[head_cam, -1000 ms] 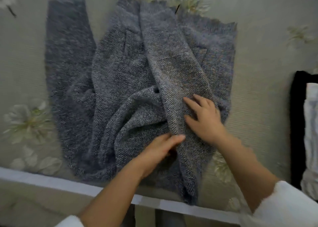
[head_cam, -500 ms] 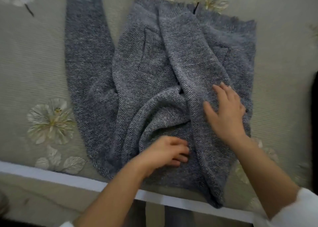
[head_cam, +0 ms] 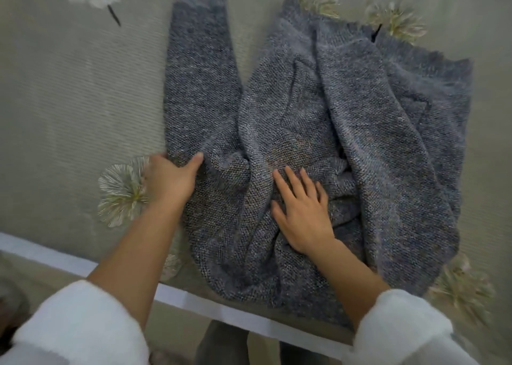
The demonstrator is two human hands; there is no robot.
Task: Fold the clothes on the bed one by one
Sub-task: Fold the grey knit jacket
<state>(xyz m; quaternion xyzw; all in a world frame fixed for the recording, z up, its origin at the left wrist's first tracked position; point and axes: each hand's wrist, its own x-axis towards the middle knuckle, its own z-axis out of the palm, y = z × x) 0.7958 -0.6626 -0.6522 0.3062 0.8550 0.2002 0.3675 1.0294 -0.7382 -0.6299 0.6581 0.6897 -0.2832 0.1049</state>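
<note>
Left hand [head_cam: 169, 180] pinches the soft, likely limp grey knit sweater [head_cam: 346, 115] at its sleeve [head_cam: 199, 87] edge, a sound hold; right hand [head_cam: 303, 215] presses flat mid-body.

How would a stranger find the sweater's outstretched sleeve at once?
On the flowered bed cover lies a grey sweater. Its sleeve runs straight up the left side, from the left hand gripping it. Only it lies flat; the rest is rumpled.

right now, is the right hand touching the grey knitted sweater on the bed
Touching. The head view shows the right hand lying flat, fingers spread, on the crumpled middle of the grey knitted sweater.
</note>
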